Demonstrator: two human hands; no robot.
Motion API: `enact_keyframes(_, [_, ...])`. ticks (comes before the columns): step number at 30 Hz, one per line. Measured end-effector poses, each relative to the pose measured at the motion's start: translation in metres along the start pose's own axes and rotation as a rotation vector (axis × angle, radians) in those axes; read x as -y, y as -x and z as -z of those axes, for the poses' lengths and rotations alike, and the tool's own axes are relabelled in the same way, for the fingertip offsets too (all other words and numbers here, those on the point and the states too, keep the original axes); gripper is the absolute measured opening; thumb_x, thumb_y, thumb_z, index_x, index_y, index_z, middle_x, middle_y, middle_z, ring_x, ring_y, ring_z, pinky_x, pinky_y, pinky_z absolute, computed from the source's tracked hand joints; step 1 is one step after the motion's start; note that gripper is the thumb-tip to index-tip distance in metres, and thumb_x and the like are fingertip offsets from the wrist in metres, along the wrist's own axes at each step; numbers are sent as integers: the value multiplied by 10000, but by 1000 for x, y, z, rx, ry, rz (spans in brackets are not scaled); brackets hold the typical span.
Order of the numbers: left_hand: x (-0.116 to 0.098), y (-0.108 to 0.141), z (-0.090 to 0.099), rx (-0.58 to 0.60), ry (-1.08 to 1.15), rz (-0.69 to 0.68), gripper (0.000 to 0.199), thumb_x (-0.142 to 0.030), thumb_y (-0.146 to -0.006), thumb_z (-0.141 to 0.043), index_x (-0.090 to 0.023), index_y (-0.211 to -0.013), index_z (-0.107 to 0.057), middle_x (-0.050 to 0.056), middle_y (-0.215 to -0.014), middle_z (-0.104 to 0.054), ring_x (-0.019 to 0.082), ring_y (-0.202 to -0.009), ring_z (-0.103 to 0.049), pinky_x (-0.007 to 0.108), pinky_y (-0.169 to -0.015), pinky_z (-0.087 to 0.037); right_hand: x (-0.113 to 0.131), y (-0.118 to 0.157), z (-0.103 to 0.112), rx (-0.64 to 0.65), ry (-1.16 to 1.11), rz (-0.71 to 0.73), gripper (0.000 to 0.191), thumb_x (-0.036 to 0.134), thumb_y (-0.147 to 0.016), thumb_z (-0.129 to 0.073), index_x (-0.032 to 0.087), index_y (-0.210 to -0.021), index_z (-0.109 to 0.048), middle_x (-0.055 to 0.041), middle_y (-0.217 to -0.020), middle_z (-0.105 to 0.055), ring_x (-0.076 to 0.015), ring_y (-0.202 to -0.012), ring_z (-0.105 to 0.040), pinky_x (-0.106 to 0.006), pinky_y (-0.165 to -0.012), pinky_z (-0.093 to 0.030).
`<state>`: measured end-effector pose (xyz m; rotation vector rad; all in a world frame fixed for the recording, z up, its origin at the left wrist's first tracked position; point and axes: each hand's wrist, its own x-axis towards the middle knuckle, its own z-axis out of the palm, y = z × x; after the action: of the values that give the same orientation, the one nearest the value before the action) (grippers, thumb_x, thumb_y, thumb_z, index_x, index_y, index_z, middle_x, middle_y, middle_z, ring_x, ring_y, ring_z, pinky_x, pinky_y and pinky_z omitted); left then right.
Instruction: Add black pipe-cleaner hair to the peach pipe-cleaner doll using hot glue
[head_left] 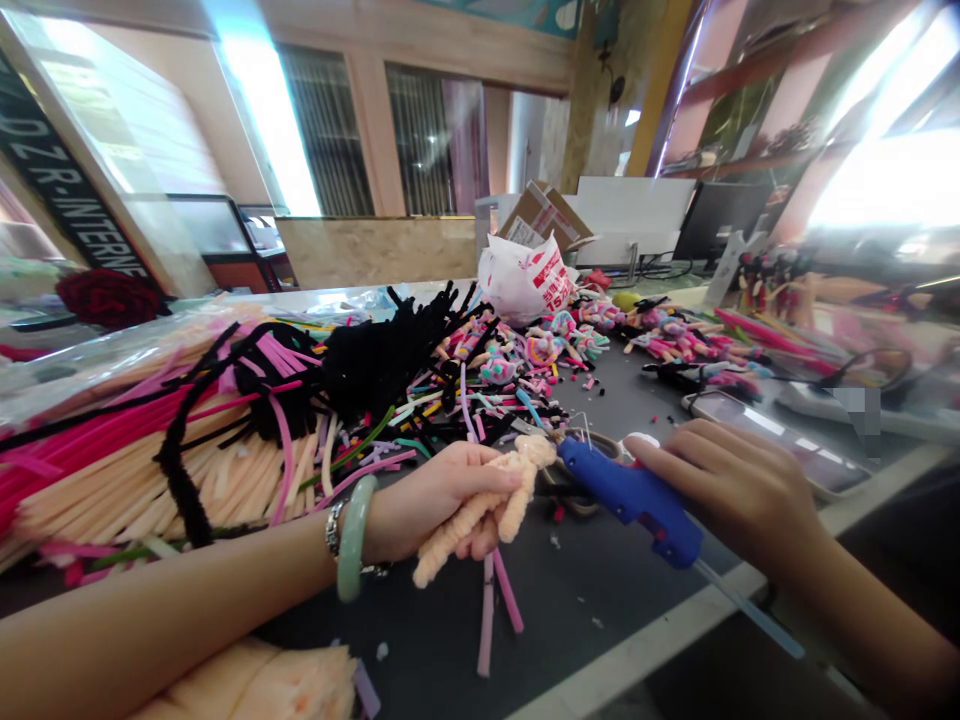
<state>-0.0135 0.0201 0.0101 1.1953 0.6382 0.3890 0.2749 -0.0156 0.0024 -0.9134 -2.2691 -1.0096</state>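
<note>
My left hand (469, 490) is closed around a peach figure twisted from fuzzy pipe cleaners (517, 475), its legs hanging down past the fingers. In my right hand (739, 490) is a blue hot glue gun (630, 505), with a clear glue stick (750, 610) poking from its back end. The gun's nozzle is close to the upper part of the peach figure; whether they touch, I cannot tell. Two short pink-purple pipe cleaner pieces (487, 620) lie on the dark table below my left hand.
Bundles of peach pipe cleaners (135, 470) and black ones (382, 350) fill the left side. Small colourful pipe cleaner figures (544, 345) and cut bits spread across the middle. A white plastic bag (525, 280) stands behind them. A phone (772, 440) lies beyond my right hand.
</note>
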Motion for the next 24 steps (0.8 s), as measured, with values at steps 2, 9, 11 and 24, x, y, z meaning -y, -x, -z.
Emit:
enact_keyframes(2, [0, 0, 0, -5, -9, 6, 256, -313, -865, -529, -109, -713, -547, 17, -533, -569, 57, -363, -479, 116, -318, -343, 0, 1, 0, 2, -21, -25, 227, 95, -895, -487, 192, -1050, -621, -35, -716, -633, -173, -678, -551, -289, -626, -392])
enact_keyframes(9, [2, -1, -1, -27, -28, -16, 242, -319, -859, -538, -117, -724, -538, 15, -556, -588, 57, -366, -484, 118, -314, -341, 4, 0, 1, -6, -58, -55, 241, 74, -893, -489, 197, -1066, -602, -35, -724, -617, -171, -685, -541, -283, -631, -396])
enact_keyframes(11, [2, -1, -1, -40, -33, -23, 223, -309, -861, -536, -117, -748, -538, 13, -569, -589, 54, -374, -489, 115, -328, -351, 5, -1, 1, -11, -69, -37, 236, 78, -899, -481, 191, -1073, -593, -38, -722, -614, -169, -680, -534, -281, -623, -395])
enact_keyframes(24, [2, -2, 4, -64, -60, -16, 238, -338, -833, -571, -113, -758, -568, 12, -555, -600, 57, -369, -491, 131, -344, -352, 4, 1, -1, 16, -189, 32, 228, 112, -907, -477, 185, -1085, -599, -40, -727, -607, -168, -687, -530, -296, -655, -413])
